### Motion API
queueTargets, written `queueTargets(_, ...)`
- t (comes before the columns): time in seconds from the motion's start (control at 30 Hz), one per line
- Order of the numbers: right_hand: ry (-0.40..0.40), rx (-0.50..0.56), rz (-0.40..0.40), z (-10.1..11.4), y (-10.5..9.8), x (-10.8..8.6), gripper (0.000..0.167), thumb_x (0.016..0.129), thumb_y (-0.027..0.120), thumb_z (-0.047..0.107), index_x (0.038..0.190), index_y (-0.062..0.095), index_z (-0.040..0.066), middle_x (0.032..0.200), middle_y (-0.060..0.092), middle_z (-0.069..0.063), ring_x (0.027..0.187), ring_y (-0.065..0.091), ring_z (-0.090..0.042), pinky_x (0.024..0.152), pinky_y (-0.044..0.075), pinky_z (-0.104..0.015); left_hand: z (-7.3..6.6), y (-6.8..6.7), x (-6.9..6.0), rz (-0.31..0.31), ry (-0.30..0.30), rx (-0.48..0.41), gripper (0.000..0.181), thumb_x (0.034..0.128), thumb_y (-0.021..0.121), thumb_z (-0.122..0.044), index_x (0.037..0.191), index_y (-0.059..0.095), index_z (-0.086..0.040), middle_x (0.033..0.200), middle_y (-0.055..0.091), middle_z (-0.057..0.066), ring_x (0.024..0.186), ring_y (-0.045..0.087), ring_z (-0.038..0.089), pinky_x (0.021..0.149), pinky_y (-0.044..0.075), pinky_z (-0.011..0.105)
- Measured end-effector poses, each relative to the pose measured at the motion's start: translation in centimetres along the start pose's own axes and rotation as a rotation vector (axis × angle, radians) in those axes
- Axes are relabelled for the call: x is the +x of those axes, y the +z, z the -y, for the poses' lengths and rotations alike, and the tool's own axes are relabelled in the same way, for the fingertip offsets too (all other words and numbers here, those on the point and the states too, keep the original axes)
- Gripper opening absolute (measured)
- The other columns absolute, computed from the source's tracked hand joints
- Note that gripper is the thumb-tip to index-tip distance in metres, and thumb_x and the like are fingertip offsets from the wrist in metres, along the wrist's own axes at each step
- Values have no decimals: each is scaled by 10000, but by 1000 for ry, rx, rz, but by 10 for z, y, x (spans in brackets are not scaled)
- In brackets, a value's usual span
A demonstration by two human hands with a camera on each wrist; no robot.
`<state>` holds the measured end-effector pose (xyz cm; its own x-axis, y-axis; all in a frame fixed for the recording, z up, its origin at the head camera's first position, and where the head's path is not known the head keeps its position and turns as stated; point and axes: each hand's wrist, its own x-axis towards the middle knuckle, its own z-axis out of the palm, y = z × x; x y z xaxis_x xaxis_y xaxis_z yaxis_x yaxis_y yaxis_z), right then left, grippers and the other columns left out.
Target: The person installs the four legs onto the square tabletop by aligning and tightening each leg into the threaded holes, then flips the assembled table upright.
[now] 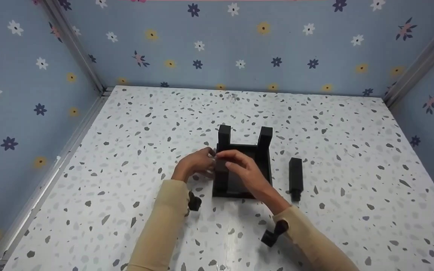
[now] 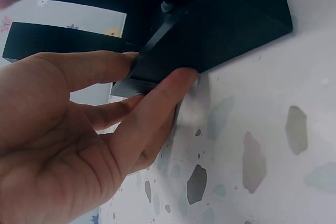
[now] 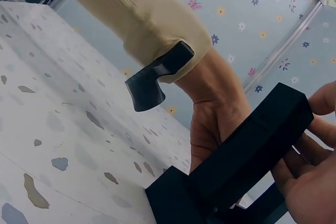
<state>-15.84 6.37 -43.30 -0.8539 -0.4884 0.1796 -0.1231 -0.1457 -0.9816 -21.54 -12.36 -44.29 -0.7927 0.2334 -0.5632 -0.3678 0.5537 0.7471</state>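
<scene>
A black tray-like base [image 1: 236, 195] with square legs standing up from its corners lies on the table, resembling a small upturned stool. My left hand [image 1: 198, 162] is at its left side; in the left wrist view its thumb and fingers [image 2: 157, 103] pinch the side edge of the base. The right hand [image 1: 249, 175] reaches over the base and grips the near-left leg [image 3: 252, 150] close to its top between thumb and fingers. Both far corners carry upright legs, the far-left leg [image 1: 224, 135] and the far-right leg [image 1: 265, 139].
A loose black leg [image 1: 295, 175] with a narrow threaded-looking end lies to the right of the base. The speckled white table [image 1: 145, 124] is bounded by blue flowered panels [image 1: 236, 45] at the back and sides. Black camera mounts [image 1: 273, 233] stick out from both sleeves.
</scene>
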Motion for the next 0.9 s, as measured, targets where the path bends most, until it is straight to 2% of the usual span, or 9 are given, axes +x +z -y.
queueTargets(0.1, 11, -12, 53, 0, -3, 0, 364, 959, 526, 178, 1281, 562, 12, 1350, 523, -198, 1247, 506, -223, 1073, 386, -370, -1, 0, 0, -10, 5, -11, 505, 888, 564, -211, 1358, 417, -101, 1098, 625, 110, 917, 671, 227, 792, 526, 416)
queueTargets(0.27, 14, 8, 81, 1, -2, 0, 361, 957, 535, 170, 1265, 571, -15, 1325, 547, -183, 1211, 528, -230, 1037, 418, -349, -1, 0, 0, -14, 1, -23, 558, 821, 574, -115, 1356, 416, -91, 1131, 606, 123, 889, 677, 231, 777, 545, 403)
queueTargets(0.47, 25, 13, 57, 0, 0, -1, 351, 939, 570, 132, 1255, 546, -19, 1289, 530, -206, 1121, 553, -229, 954, 460, -317, -1, -1, 0, -1, -6, -6, 507, 874, 584, -196, 1349, 428, -109, 1125, 631, 104, 908, 675, 218, 795, 518, 415)
queueTargets(0.6, 15, 8, 39, -1, 1, -1, 340, 929, 584, 110, 1231, 531, -35, 1246, 539, -208, 1101, 564, -248, 960, 469, -336, -2, -1, -1, 6, -11, 0, 541, 858, 650, -269, 1336, 445, -122, 1139, 633, 101, 918, 672, 226, 805, 502, 433)
queueTargets(0.77, 7, -2, 19, -2, 2, -2, 336, 912, 619, 109, 1199, 518, -34, 1200, 549, -180, 1070, 572, -247, 928, 488, -326, -2, -1, -1, 6, -12, 3, 545, 846, 674, -255, 1329, 454, -133, 1189, 603, 107, 919, 677, 232, 787, 497, 433)
queueTargets(0.9, -5, -52, -15, -4, 2, -4, 323, 890, 655, 114, 1155, 519, -9, 1146, 559, -135, 1026, 588, -228, 884, 508, -306, -1, -1, -2, 9, -6, -13, 542, 835, 666, -188, 1329, 452, -127, 1195, 599, 114, 908, 688, 231, 799, 506, 434)
